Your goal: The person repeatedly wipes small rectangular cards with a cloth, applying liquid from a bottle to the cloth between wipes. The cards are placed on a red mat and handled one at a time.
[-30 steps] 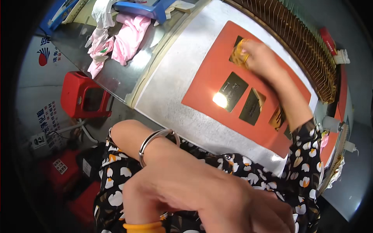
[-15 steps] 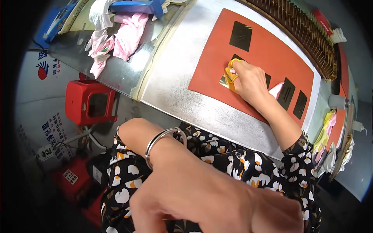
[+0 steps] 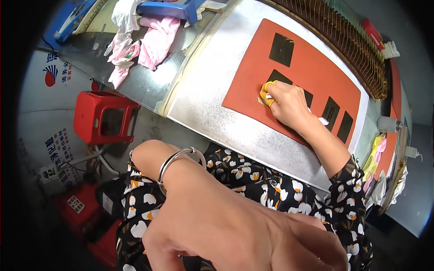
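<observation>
My right hand (image 3: 291,106) is closed on a pale cloth (image 3: 323,121), whose tip sticks out below the palm. Yellow covers (image 3: 266,95) wrap some of its fingertips. They press on a dark rectangular plate (image 3: 279,77), partly hidden under the hand. Several like plates lie on the orange-red mat (image 3: 246,86), including one at the far end (image 3: 281,49) and one near my right wrist (image 3: 345,127). Close to the camera, over my lap, is my left hand (image 3: 235,226), with a silver bangle at the wrist; its fingertips are hidden.
The mat lies on a grey metal tabletop (image 3: 212,124). Pink cloth (image 3: 158,43) hangs by a blue tray (image 3: 169,9) at the far left. A rack with wire rods (image 3: 334,40) borders the far right. A red stool (image 3: 101,117) stands left of the table.
The whole view has shifted slightly. My right hand has slid a little to the left over the plate, and the shiny gold corner beside its fingers now shows less.
</observation>
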`<action>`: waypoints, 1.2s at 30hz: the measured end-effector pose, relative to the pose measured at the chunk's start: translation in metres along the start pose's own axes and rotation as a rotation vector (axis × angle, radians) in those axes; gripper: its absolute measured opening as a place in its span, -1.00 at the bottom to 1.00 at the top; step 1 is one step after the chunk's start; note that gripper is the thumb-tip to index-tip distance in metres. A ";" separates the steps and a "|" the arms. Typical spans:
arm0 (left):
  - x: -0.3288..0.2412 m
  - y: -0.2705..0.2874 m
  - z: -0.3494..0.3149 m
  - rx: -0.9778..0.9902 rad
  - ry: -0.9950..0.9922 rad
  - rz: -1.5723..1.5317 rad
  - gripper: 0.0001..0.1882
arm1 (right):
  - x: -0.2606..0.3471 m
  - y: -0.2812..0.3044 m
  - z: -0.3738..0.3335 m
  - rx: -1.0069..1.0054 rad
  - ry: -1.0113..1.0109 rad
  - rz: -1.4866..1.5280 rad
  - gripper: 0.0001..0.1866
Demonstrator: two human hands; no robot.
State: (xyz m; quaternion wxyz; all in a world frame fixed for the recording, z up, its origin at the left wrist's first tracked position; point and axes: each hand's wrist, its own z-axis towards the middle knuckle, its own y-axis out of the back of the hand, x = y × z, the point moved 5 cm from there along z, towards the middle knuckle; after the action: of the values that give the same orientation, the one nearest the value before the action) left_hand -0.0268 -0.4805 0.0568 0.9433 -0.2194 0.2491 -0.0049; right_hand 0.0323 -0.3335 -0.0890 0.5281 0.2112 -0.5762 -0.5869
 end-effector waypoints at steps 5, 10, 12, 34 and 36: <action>-0.017 0.009 -0.002 0.030 0.041 0.166 -0.61 | -0.025 0.008 0.014 -0.103 -0.037 0.019 -0.95; -0.060 0.063 -0.049 -0.275 0.422 0.980 -0.59 | -0.046 0.013 0.007 -0.090 -0.159 -0.044 -0.89; -0.077 0.091 -0.088 -0.590 0.572 1.788 -0.67 | -0.042 0.018 0.006 0.004 -0.186 -0.009 -0.92; -0.076 0.111 -0.179 -0.697 0.739 2.256 -0.66 | -0.058 0.018 0.004 0.065 -0.195 -0.085 -0.85; -0.078 0.111 -0.175 -0.715 0.721 2.237 -0.67 | -0.027 0.016 0.012 -0.056 -0.088 0.009 -0.95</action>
State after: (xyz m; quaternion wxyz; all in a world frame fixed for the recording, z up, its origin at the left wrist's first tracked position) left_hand -0.1888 -0.4429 -0.0896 0.1919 -0.1173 0.5340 0.8151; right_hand 0.0380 -0.3008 -0.0813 0.5105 0.1677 -0.5831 -0.6093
